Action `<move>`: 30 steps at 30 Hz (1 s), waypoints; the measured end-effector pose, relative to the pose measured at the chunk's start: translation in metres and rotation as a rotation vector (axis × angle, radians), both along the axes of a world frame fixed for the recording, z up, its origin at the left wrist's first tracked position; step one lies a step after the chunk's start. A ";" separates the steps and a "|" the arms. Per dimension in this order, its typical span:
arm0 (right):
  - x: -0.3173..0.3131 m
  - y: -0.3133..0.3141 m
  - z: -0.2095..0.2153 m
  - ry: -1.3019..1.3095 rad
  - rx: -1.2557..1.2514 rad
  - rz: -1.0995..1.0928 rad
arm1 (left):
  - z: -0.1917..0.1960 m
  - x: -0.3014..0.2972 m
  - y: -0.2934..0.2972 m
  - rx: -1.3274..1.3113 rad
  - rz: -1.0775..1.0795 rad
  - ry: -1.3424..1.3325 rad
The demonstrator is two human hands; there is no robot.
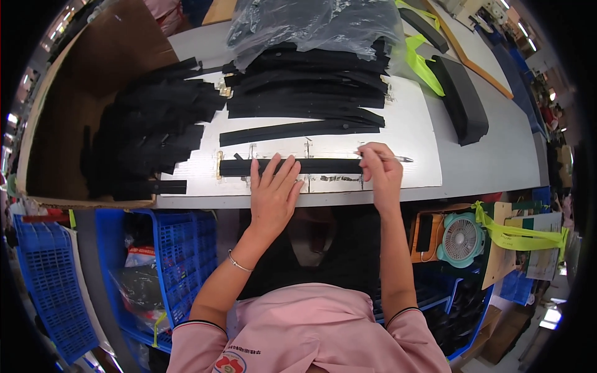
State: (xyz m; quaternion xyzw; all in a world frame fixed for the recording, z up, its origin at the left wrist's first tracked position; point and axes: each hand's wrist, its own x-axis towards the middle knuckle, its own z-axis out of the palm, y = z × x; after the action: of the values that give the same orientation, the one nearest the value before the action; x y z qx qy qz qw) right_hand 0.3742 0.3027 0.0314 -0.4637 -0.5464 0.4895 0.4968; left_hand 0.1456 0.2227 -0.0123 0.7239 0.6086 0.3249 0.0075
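A flat black fabric strip [329,166] lies crosswise near the front edge of a white board [410,127]. My left hand [272,186] rests on its left half, palm down, with fingers spread and stretched out. At the strip's right end, my right hand [384,174] is closed on a slim pen [403,159]. Its tip is close to the strip's upper edge; whether it touches cannot be made out. Dark guide marks [339,179] show on the board around the strip. Just beyond lies another black strip [298,132], with several more stacked behind.
An open cardboard box [31,155] on the left holds a heap of black strips [143,137]. Clear plastic [311,28] covers the far stack. A black padded block [460,99] lies right. Below the table are blue crates [186,267] and a small green fan [461,239].
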 end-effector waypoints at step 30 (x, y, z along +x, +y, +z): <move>-0.059 0.005 -0.042 -0.337 0.298 0.173 | -0.001 0.004 0.001 0.040 0.019 -0.009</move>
State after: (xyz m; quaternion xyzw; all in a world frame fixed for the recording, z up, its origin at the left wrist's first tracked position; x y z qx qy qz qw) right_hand 0.3147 0.3078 -0.0102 -0.4119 -0.7254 0.3600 0.4177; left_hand 0.1497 0.2239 -0.0138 0.7168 0.6086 0.3403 -0.0073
